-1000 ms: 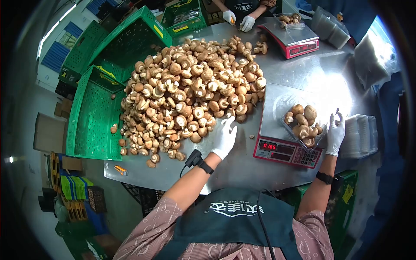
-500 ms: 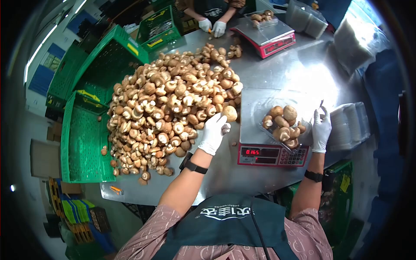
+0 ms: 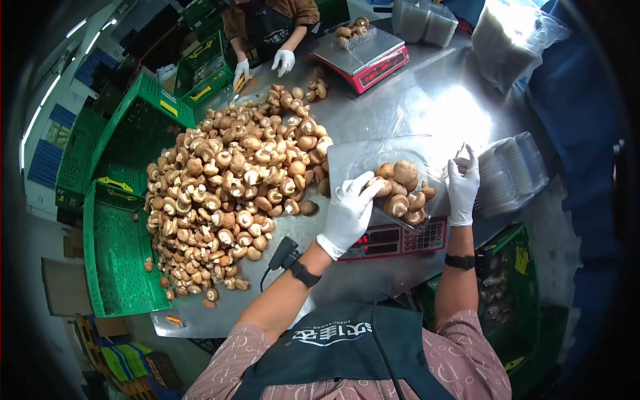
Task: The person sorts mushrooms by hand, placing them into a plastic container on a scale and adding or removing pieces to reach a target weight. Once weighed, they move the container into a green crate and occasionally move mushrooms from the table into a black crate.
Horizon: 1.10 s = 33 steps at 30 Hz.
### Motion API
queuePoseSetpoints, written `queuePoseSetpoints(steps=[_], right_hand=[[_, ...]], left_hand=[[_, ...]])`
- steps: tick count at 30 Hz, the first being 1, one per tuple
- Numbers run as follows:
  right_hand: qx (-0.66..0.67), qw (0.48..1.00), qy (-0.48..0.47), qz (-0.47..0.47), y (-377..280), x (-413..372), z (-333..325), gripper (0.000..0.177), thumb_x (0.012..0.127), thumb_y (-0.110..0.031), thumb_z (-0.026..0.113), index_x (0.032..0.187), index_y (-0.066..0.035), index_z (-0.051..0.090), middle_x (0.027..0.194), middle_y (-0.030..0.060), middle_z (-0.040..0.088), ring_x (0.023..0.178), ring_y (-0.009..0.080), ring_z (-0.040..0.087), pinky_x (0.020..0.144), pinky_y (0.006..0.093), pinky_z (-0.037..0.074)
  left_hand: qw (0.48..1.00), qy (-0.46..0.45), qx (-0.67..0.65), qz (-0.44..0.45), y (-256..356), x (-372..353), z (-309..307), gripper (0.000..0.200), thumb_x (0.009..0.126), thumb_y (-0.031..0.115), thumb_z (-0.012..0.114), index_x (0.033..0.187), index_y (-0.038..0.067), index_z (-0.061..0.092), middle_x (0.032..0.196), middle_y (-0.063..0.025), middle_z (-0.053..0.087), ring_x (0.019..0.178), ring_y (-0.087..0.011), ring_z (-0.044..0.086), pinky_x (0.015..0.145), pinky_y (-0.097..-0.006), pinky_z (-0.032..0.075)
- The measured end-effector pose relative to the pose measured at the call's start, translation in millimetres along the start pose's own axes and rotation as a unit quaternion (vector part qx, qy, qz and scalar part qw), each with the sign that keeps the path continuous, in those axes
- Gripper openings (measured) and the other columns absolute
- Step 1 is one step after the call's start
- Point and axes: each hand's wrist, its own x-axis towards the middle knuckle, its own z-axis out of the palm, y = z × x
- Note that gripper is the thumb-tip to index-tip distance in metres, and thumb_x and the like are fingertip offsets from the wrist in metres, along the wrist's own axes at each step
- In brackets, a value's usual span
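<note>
My left hand (image 3: 350,212), in a white glove, reaches over the left side of the near scale (image 3: 343,155). Its fingers curl round a brown mushroom (image 3: 383,187) at the edge of a clear plastic tray (image 3: 427,225). Several mushrooms (image 3: 405,172) lie in that tray on the scale plate. Part of the red digits is hidden behind my left hand. To the right of the plate, my right hand (image 3: 463,187), also gloved, is closed in a pinch. A small, thin, dark thing sticks up from its fingertips, too small to name.
A big mushroom heap (image 3: 227,180) covers the table's left side, beside green crates (image 3: 120,260). Clear trays (image 3: 513,173) are stacked at right. Across the table, a gloved person (image 3: 263,33) holds an orange-handled tool near a second scale (image 3: 363,57). An orange tool (image 3: 175,321) lies front left.
My left hand has moved right from the heap's edge to the tray on the scale. My right hand stays beside the plate. The view has shifted, and the other person's hands have moved apart.
</note>
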Motion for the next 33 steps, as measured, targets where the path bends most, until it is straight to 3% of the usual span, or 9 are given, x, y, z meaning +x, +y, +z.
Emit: queuePoseSetpoints(steps=[1, 8, 14, 16, 18, 20, 26, 30, 33], right_hand=[[0.040, 0.999, -0.001, 0.020, -17.7, -2.3, -1.1, 0.050, 0.094, 0.001, 0.065, 0.142, -0.005, 0.053, 0.090, 0.0004, 0.061, 0.079, 0.0072, 0.057, 0.075, 0.0233, 0.050], [0.117, 0.992, -0.037, 0.019, -23.9, -7.1, -7.7, 0.049, 0.095, 0.002, 0.066, 0.142, -0.005, 0.054, 0.089, -0.0021, 0.058, 0.079, 0.0045, 0.056, 0.072, 0.0208, 0.050], [0.084, 0.996, -0.027, 0.006, -27.1, -10.0, -8.4, 0.043, 0.094, 0.004, 0.064, 0.136, -0.004, 0.058, 0.086, -0.0032, 0.056, 0.076, 0.0043, 0.053, 0.071, 0.0214, 0.048], [0.093, 0.995, -0.026, 0.003, -29.8, -10.4, -8.5, 0.042, 0.094, 0.004, 0.063, 0.135, -0.003, 0.059, 0.085, -0.0036, 0.055, 0.076, 0.0044, 0.052, 0.071, 0.0218, 0.048], [0.094, 0.995, -0.026, 0.007, -28.0, -10.7, -8.2, 0.042, 0.094, 0.004, 0.063, 0.135, -0.003, 0.059, 0.085, -0.0036, 0.056, 0.076, 0.0044, 0.052, 0.071, 0.0220, 0.048], [0.098, 0.995, -0.018, 0.017, -16.2, -9.6, -5.7, 0.041, 0.095, 0.003, 0.062, 0.135, -0.003, 0.059, 0.087, -0.0026, 0.058, 0.076, 0.0048, 0.054, 0.070, 0.0227, 0.048], [0.032, 0.998, -0.041, 0.035, 22.6, -0.5, -4.5, 0.036, 0.097, -0.004, 0.064, 0.133, 0.000, 0.059, 0.080, 0.0000, 0.061, 0.069, 0.0052, 0.055, 0.062, 0.0225, 0.047], [0.037, 0.997, -0.037, 0.060, 38.8, 4.6, -1.6, 0.031, 0.100, -0.009, 0.063, 0.130, 0.001, 0.061, 0.078, -0.0002, 0.060, 0.065, 0.0043, 0.053, 0.057, 0.0220, 0.043], [0.003, 0.998, -0.047, 0.042, 44.5, 9.4, -4.6, 0.032, 0.101, -0.014, 0.064, 0.129, 0.001, 0.061, 0.083, 0.0023, 0.063, 0.071, 0.0072, 0.057, 0.060, 0.0241, 0.046]], left_hand=[[1.000, 0.000, 0.001, 0.002, 0.4, -2.4, -0.5, 0.041, 0.085, 0.002, 0.065, 0.125, 0.010, 0.066, 0.129, -0.0133, 0.061, 0.109, -0.0323, 0.059, 0.097, -0.0426, 0.049], [0.998, -0.014, 0.032, -0.047, -4.0, -11.8, -6.4, 0.049, 0.082, 0.015, 0.076, 0.129, 0.009, 0.064, 0.135, -0.0132, 0.058, 0.118, -0.0336, 0.055, 0.102, -0.0443, 0.045], [1.000, 0.000, 0.002, -0.026, -4.5, 1.6, -0.4, 0.046, 0.083, 0.014, 0.075, 0.127, 0.010, 0.065, 0.126, -0.0116, 0.064, 0.118, -0.0325, 0.057, 0.101, -0.0455, 0.043], [0.999, 0.054, 0.004, -0.007, -4.4, 2.6, 1.8, 0.034, 0.093, 0.016, 0.069, 0.124, 0.004, 0.064, 0.116, -0.0109, 0.068, 0.106, -0.0259, 0.062, 0.094, -0.0395, 0.048], [0.906, 0.088, -0.306, -0.278, -1.2, -3.7, -3.0, 0.029, 0.103, 0.022, 0.059, 0.119, -0.001, 0.064, 0.099, -0.0105, 0.070, 0.090, -0.0176, 0.064, 0.083, -0.0316, 0.050], [0.878, 0.093, -0.344, -0.321, -11.4, -13.6, -10.5, 0.036, 0.110, 0.026, 0.045, 0.110, -0.004, 0.065, 0.093, -0.0060, 0.070, 0.081, -0.0112, 0.062, 0.074, -0.0274, 0.051], [0.853, 0.103, -0.372, -0.350, -9.9, -42.7, -29.3, 0.040, 0.111, 0.028, 0.040, 0.114, -0.004, 0.064, 0.102, -0.0114, 0.073, 0.090, -0.0172, 0.070, 0.083, -0.0301, 0.055], [0.771, 0.104, -0.504, -0.376, -1.6, -65.4, -48.0, 0.039, 0.112, 0.026, 0.038, 0.125, -0.004, 0.059, 0.111, -0.0166, 0.072, 0.096, -0.0224, 0.071, 0.086, -0.0336, 0.056], [0.709, 0.106, -0.631, -0.295, -8.3, -93.6, -55.5, 0.034, 0.110, 0.020, 0.044, 0.133, -0.002, 0.055, 0.126, -0.0165, 0.066, 0.113, -0.0208, 0.065, 0.095, -0.0319, 0.053]])
